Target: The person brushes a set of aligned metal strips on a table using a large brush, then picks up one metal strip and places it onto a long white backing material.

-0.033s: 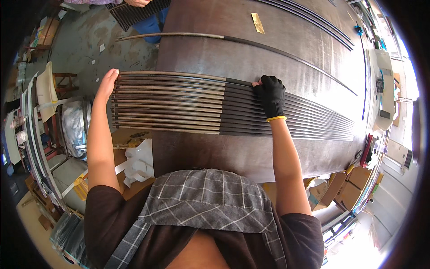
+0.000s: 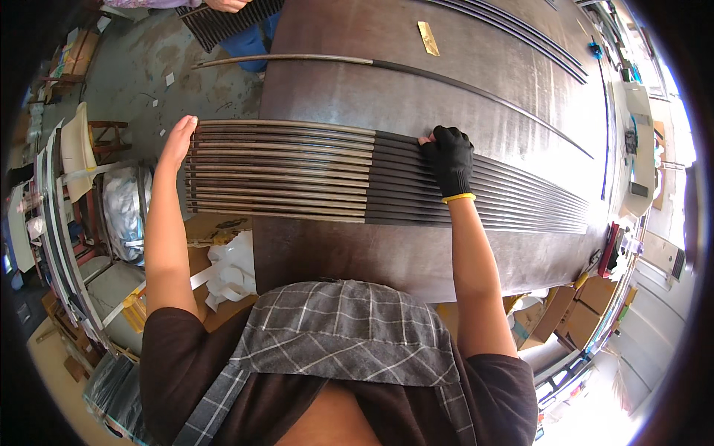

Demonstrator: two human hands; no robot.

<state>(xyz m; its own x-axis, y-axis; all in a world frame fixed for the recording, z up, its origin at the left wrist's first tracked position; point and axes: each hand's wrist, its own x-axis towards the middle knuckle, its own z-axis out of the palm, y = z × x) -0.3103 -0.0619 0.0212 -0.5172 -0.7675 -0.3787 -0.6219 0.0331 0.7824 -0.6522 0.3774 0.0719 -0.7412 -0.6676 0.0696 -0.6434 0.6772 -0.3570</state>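
Note:
Side by side across the table lies a row of several long thin rods [image 2: 297, 171], pale metallic on the left and dark from about the middle on. My bare left hand [image 2: 177, 141] is held flat and upright against their left ends, its fingers straight and together. In a black glove with a yellow cuff, my right hand [image 2: 449, 160] rests over the dark part, fingers curled down on the farthest rod of the row, with bare fingertips showing at its left side. One single rod [image 2: 320, 59] lies apart, farther back.
The dark table [image 2: 335, 253] carries more rods [image 2: 513, 41] at the far right and a yellowish strip [image 2: 428, 39]. Another person's hand [image 2: 227, 4] is beside a rack of dark rods [image 2: 216, 26] above a blue bin [image 2: 245, 48]. A chair [image 2: 85, 141] and cardboard boxes [image 2: 587, 308] stand around.

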